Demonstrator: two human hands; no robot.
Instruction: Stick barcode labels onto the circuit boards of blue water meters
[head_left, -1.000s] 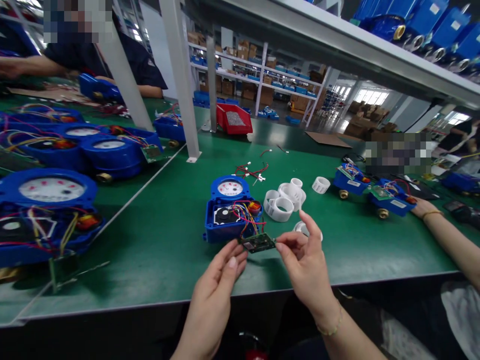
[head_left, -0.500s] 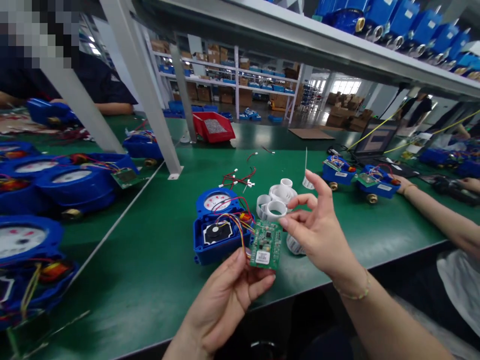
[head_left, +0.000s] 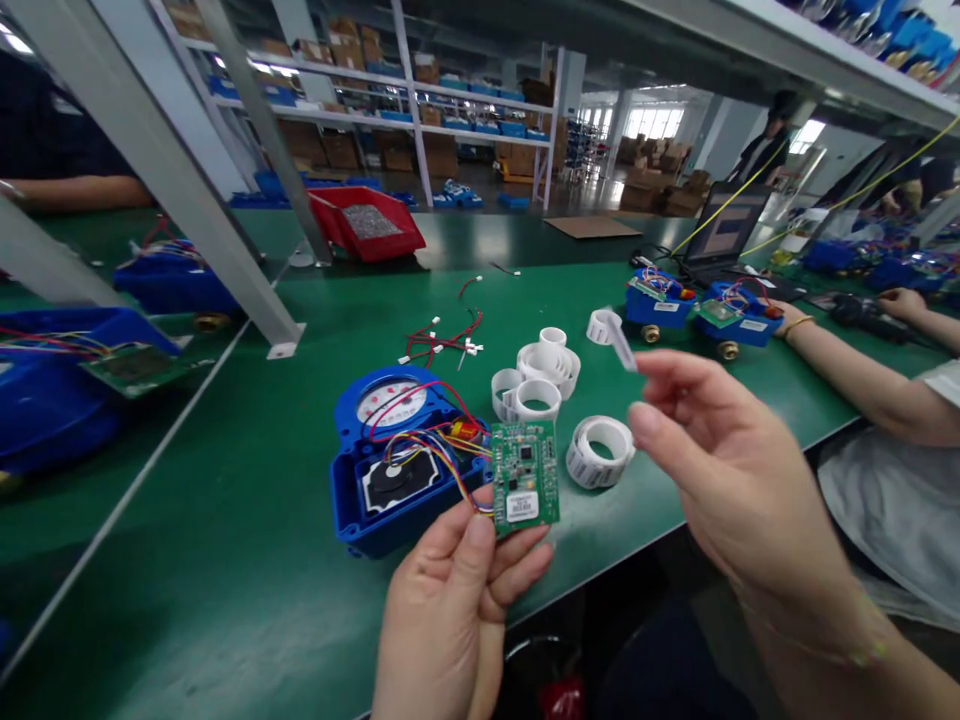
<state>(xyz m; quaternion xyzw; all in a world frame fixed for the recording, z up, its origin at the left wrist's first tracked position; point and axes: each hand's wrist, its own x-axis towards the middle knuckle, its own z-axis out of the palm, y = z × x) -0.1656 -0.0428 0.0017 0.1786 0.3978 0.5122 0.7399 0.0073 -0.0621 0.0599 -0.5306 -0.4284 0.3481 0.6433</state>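
Observation:
My left hand (head_left: 465, 580) is closed on the lower edge of a green circuit board (head_left: 525, 470), thumb in front and fingers behind. The board stands tilted up, and a white label (head_left: 523, 506) is on its lower part. Coloured wires run from it into an open blue water meter housing (head_left: 390, 480) just to the left. My right hand (head_left: 720, 470) is raised on the right, thumb and index finger apart. At its index fingertip is the end of a blurred label strip (head_left: 620, 343), which leads from a small label roll (head_left: 600, 327).
Several white label rolls (head_left: 551, 365) stand beyond the board, and another roll (head_left: 600, 452) sits to its right. Loose red-black cables (head_left: 442, 345) lie behind the meter. A metal post (head_left: 247, 230) rises on the left. A person's arm (head_left: 847, 370) rests near blue meters (head_left: 739, 318).
My right hand has moved right, away from the board and nearby rolls. The strip that stood upright now bends toward its fingers. The view has shifted; my left hand still holds the board.

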